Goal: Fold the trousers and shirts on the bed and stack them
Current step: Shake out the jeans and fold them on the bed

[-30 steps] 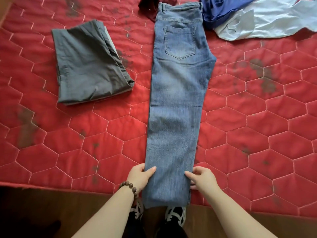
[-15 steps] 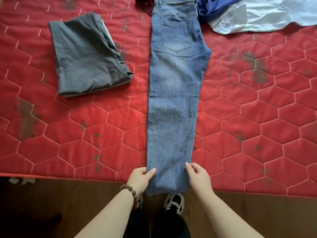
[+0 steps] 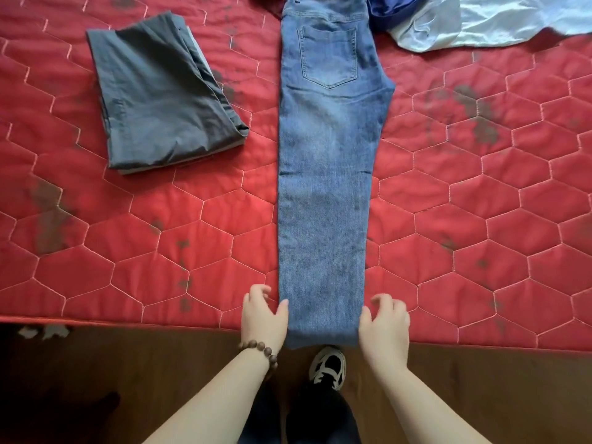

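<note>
Blue jeans (image 3: 326, 187) lie flat on the red quilted bed (image 3: 480, 219), folded in half lengthwise. The back pocket faces up, the waist is at the far end, and the hem just overhangs the near edge. My left hand (image 3: 262, 318) sits at the left side of the hem, its thumb touching the denim and its fingers loosely curled off the cloth. At the right side of the hem is my right hand (image 3: 384, 325), thumb at the denim edge and fingers raised. Folded grey trousers (image 3: 160, 100) lie at the far left.
A crumpled light blue shirt (image 3: 480, 20) and a dark blue garment (image 3: 384, 11) lie at the far right, by the jeans' waist. A dark red cloth peeks out at the top edge. The bed's near edge meets a brown wooden floor, where my shoe (image 3: 328, 366) stands.
The jeans have slid away from me up the bed, so less of the hem hangs over the edge. Both hands moved out to the hem's sides and their fingers lifted off the denim.
</note>
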Tool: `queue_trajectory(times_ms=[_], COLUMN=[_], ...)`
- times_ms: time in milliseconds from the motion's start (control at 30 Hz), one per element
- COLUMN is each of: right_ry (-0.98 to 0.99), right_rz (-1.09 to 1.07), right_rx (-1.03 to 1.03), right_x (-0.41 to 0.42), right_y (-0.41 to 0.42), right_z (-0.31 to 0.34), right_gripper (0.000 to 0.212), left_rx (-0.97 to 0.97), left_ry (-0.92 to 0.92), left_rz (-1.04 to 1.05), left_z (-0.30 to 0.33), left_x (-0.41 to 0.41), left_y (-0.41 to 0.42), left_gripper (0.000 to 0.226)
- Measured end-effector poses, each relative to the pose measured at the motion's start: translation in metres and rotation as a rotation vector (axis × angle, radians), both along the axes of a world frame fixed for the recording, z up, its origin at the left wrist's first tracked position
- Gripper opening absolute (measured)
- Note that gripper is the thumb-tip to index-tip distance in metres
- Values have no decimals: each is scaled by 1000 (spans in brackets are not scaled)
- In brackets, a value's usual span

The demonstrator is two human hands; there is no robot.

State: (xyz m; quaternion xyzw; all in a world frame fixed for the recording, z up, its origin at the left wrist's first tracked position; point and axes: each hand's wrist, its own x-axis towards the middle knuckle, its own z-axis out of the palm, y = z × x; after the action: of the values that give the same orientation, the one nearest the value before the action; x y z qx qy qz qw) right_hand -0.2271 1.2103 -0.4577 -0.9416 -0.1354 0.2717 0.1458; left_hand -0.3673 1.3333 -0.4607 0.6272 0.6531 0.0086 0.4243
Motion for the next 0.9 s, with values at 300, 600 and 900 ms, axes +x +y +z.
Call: queue_trajectory(times_ms=[300,600,900], right_ry=[-184,-542,-388], right_rz=[760,686,692], right_rx=[233,117,-11], right_x=[27,90,123], right_y=[100,111,184], right_z=[-35,-52,-68], right_gripper=[51,36,61], left_rx=[482,771,550], left_ry=[201,108,314], left_rz=[-912,-926,-918], left_z=[-39,-36,-69], left_x=[69,99,138], left_y=[52,105,147], left_gripper=[63,23,69])
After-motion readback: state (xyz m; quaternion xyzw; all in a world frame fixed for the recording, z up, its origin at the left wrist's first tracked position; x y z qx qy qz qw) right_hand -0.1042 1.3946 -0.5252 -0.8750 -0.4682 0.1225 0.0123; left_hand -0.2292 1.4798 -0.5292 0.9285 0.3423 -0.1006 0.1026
